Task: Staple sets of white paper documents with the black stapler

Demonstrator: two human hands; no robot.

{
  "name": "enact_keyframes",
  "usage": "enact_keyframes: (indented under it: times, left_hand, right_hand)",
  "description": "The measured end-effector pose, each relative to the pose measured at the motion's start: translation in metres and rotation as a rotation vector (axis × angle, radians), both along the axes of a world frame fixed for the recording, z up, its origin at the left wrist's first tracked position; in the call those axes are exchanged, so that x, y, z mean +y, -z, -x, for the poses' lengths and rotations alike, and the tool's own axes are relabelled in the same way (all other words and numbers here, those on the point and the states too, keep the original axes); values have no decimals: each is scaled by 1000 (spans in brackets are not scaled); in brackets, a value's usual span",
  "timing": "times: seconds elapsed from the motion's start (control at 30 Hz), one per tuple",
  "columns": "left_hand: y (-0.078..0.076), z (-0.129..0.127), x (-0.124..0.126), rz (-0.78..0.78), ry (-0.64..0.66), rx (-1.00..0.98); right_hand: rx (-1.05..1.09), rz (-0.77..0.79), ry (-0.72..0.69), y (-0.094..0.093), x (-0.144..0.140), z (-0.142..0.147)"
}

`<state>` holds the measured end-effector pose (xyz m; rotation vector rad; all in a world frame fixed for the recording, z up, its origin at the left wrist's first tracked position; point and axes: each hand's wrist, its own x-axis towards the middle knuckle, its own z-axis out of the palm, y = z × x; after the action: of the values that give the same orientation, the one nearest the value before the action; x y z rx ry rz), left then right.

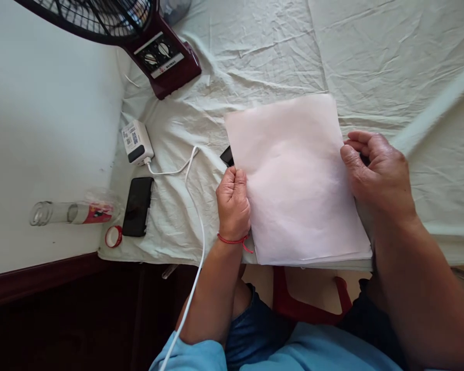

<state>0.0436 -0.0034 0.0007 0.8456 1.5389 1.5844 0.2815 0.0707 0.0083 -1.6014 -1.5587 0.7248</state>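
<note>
A thin stack of pale pink paper sheets (297, 180) is lying on the wrinkled light green cloth (255, 56) near the table's front edge, its lower edge reaching just over that edge. The sheets are looking light and limp, likely to bend, slide apart or crease if lifted from one corner, so the long side edges seem the fair places to take hold, one hand to each side.

The left hand (233, 203) is curling closed on the left edge of the stack, thumb and fingers pinching it (a red thread is circling the wrist). The right hand (375, 172) is resting at the right edge with fingers bent inward; it is touching the paper, though whether it is gripping the sheets or something small under the fingers I cannot tell. A blurred pale strip (436, 108) is running out from behind that hand toward the upper right.

A small dark object (227, 155) is peeking out from under the stack's left edge, touching it. Further left, a white cable (195, 206) is trailing from a white charger (136, 141) down off the table, passing near the left wrist. A black phone (138, 206) is lying beside it, with a red bottle cap (113, 236) near its lower end and a clear bottle (71, 212) on its side on the bare white tabletop. A dark red fan (154, 46) is standing well apart at the top.
</note>
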Motion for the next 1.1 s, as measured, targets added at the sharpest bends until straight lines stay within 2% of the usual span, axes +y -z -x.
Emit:
enact_keyframes:
  times: [0.23,0.33,0.47,0.7,0.97,1.1]
  left_hand:
    - [-1,-5,0,-37,-6,-79]
    - [3,-3,1,-51,-22,-87]
    - [10,-1,2,-35,-49,-82]
    - [16,-6,4,-13,-34,-29]
    - [6,-11,4,-52,47,-49]
    - [-4,-1,3,17,114,-195]
  right_hand:
    - [18,53,-33,-6,-6,-9]
    - [78,110,-87,-13,-11,-11]
    - [179,193,-76,-20,-12,-14]
    - [58,100,-166,-15,-7,-14]
    - [40,18,-200,-7,-8,-15]
    - [120,24,-220,-7,-8,-16]
